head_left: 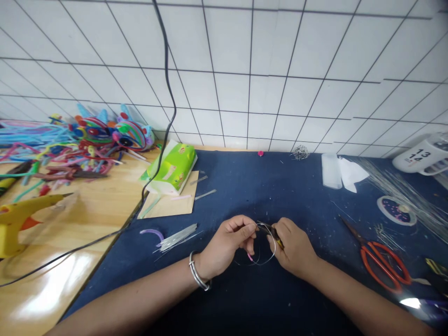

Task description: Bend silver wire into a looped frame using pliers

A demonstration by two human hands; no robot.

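My left hand (234,242), with a silver bangle (199,273) at the wrist, is closed in a pinch on a thin wire (274,249). The wire bends into a loose loop between my hands, and a small pink piece (249,256) shows below my left fingers. Wrapped in my right hand (293,245) are pliers (279,240) with a black and yellow handle. Their dark jaws point left and meet the wire close to my left fingertips; the exact grip there is too small to make out.
Red-handled scissors (385,266) lie right, below a round spool (397,210) and long wires (402,186). A white mug (422,156) stands back right. Left are cut wires (179,238), a tissue pack (173,168), a black cable (167,70) and a yellow glue gun (24,217).
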